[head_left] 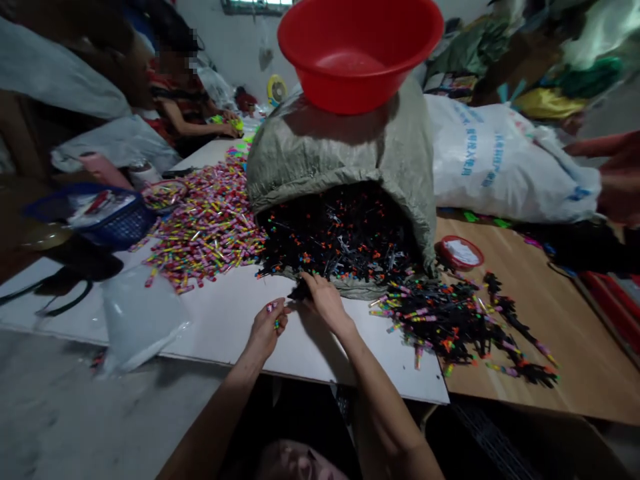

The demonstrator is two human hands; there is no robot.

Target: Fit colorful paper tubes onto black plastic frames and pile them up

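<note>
My left hand (pixel 267 327) is curled around a few small colourful pieces (pixel 274 311), held just above the white board (pixel 225 320). My right hand (pixel 323 297) reaches to the mouth of a grey-green sack (pixel 345 160) and pinches a clump of black pieces (pixel 303 291) at the edge of the spill. A heap of black pieces with bright tips (pixel 340 233) pours out of the sack. To the right lies a pile of assembled black and colourful pieces (pixel 450 317).
A red basin (pixel 360 50) sits on top of the sack. A spread of colourful tubes (pixel 210 223) covers the board's left. A blue basket (pixel 107 217), a red-rimmed lid (pixel 460 252), a white sack (pixel 500 160) and a clear bag (pixel 137 317) lie around. Another person (pixel 185 100) works at the far end; someone's arm (pixel 610 167) enters from the right.
</note>
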